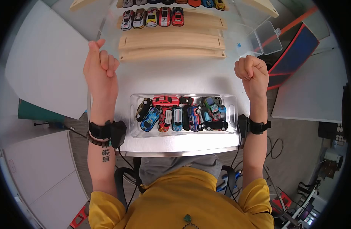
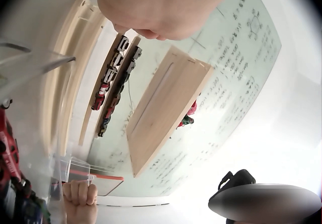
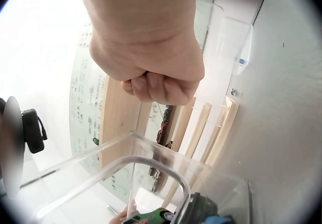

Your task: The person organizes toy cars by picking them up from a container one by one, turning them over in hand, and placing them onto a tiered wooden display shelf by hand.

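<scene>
Both hands are raised above the table, on either side of a clear plastic bin (image 1: 135, 133). My left hand (image 1: 101, 68), beyond the bin's left end, has its fingers curled in with nothing held. Past the right end, my right hand (image 1: 254, 74) makes a fist, its fingers (image 3: 156, 87) folded into the palm. Toy cars lie heaped in the bin, among them a red car (image 1: 166, 101), a blue car (image 1: 150, 119) and a green car (image 1: 211, 107). The left wrist view shows only part of the left hand (image 2: 161, 7), at the top.
Behind the bin stands a wooden tiered rack (image 1: 171, 40), with a row of toy cars (image 1: 151, 17) on one tier and more behind. An open clear plastic box (image 1: 269, 38) sits at the back right, near a dark red-edged panel (image 1: 293, 53). The table's front edge (image 1: 175, 154) borders the person's lap.
</scene>
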### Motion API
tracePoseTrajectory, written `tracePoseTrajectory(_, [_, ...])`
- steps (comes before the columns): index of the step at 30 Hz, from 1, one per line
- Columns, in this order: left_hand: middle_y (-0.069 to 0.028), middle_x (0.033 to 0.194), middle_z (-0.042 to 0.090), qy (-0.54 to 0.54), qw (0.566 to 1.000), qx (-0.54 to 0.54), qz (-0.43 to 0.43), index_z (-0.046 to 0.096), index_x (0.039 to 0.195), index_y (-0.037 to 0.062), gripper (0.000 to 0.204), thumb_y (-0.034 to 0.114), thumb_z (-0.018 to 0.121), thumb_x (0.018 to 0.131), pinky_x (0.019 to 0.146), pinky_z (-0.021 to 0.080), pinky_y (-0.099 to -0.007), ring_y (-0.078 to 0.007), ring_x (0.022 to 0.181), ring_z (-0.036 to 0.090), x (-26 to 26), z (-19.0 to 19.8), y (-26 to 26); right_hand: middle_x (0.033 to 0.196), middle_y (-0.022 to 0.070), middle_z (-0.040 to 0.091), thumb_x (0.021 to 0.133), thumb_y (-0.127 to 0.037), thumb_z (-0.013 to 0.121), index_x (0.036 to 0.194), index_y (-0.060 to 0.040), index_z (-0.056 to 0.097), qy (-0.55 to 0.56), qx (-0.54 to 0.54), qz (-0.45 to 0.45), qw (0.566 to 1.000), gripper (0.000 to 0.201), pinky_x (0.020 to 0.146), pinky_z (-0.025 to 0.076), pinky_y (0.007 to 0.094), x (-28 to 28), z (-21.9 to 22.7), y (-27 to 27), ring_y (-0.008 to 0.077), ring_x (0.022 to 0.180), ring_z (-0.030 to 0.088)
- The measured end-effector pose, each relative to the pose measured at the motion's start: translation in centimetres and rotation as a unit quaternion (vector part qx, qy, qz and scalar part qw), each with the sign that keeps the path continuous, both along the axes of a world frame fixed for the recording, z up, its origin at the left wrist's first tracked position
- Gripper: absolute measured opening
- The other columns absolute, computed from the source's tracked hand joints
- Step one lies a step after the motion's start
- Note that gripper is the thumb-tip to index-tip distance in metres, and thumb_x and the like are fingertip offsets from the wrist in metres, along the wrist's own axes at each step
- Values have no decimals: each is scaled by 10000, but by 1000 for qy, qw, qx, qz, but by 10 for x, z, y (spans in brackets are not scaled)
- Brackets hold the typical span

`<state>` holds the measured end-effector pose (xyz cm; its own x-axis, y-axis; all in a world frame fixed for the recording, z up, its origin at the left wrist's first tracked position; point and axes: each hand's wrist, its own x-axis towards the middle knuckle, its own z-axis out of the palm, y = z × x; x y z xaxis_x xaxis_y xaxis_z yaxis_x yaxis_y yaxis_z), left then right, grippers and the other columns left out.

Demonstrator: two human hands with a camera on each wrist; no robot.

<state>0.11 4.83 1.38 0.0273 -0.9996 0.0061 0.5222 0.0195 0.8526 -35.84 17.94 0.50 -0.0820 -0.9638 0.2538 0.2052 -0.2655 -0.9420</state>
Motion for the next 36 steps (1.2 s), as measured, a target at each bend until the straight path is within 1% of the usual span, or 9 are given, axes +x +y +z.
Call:
tracePoseTrajectory(8, [45, 571, 235, 89, 988, -60, -114, 304, 721, 179, 505, 427, 382, 1155, 555, 253, -289, -100, 489, 203, 8, -7, -2, 583, 4, 368, 764, 76, 445, 631, -86, 381, -2, 2, -2, 1000, 220, 521, 195, 285, 5, 4, -1, 104, 568, 269])
tracePoseTrajectory(11, [26, 657, 478, 93, 978, -84, -165, 490, 811, 132, 384, 337, 481, 1137, 601, 362, -272, -87, 527, 387, 1, 3, -3, 586, 3, 368, 767, 80, 443, 632, -87, 382, -1, 4, -3, 1000, 223, 522, 196, 284, 5, 3, 0, 102, 569, 269])
tracePoseTrajectory(13, [-35, 960, 687, -37, 999, -6, -10, 634, 1069, 67, 147, 210, 603, 1085, 693, 479, -255, -97, 682, 595, -24, 30, 16, 586, 3, 368, 767, 83, 441, 633, -87, 382, -3, 4, -4, 1000, 224, 523, 196, 283, 5, 2, -1, 101, 569, 268])
tracePoseTrajectory(16, [-154, 1214, 729, -26, 989, -85, -117, 553, 1363, -20, 451, 102, 752, 977, 824, 580, -288, -166, 878, 734, 4, -4, 0, 589, 1, 367, 767, 92, 435, 634, -87, 384, -7, 5, -4, 1000, 229, 524, 196, 280, 5, 2, 0, 98, 568, 270])
tracePoseTrajectory(20, [-110, 1207, 723, -2, 989, -68, -135, 596, 1320, 7, 382, 145, 741, 994, 733, 541, -255, -105, 773, 680, 5, -11, -3, 592, -5, 368, 770, 97, 431, 637, -85, 391, -8, 6, -13, 1000, 228, 527, 197, 276, 4, 3, 1, 95, 569, 283])
tracePoseTrajectory(22, [12, 1148, 709, 47, 984, -68, -158, 613, 1326, 85, 294, 143, 667, 1043, 618, 422, -219, 9, 657, 524, 5, -11, -3, 593, -7, 368, 771, 96, 432, 638, -84, 393, -10, 2, -14, 1000, 227, 527, 198, 276, 3, 2, 1, 95, 569, 288])
tracePoseTrajectory(29, [24, 1150, 721, 145, 962, -83, -217, 625, 1323, 101, 250, 183, 583, 1091, 557, 324, -202, 1, 505, 385, 10, -15, -5, 588, -10, 372, 781, 90, 439, 641, -76, 402, 1, 7, -9, 1000, 220, 526, 203, 273, 3, 1, 2, 91, 570, 289])
tracePoseTrajectory(32, [43, 871, 705, 142, 982, 1, -129, 647, 1284, 100, 278, 276, 496, 1130, 524, 307, -209, -25, 431, 311, 2, -3, 4, 587, -11, 371, 784, 91, 443, 641, -74, 406, -3, 12, -13, 1000, 222, 522, 203, 271, 1, -2, 2, 89, 568, 288])
tracePoseTrajectory(36, [47, 504, 386, 198, 939, -85, -267, 653, 1080, 83, 418, 364, 355, 1163, 483, 302, -244, -63, 369, 241, 6, -3, -5, 589, -11, 374, 784, 93, 443, 638, -73, 411, -5, 24, -22, 999, 223, 513, 203, 272, 1, -4, 0, 86, 561, 285])
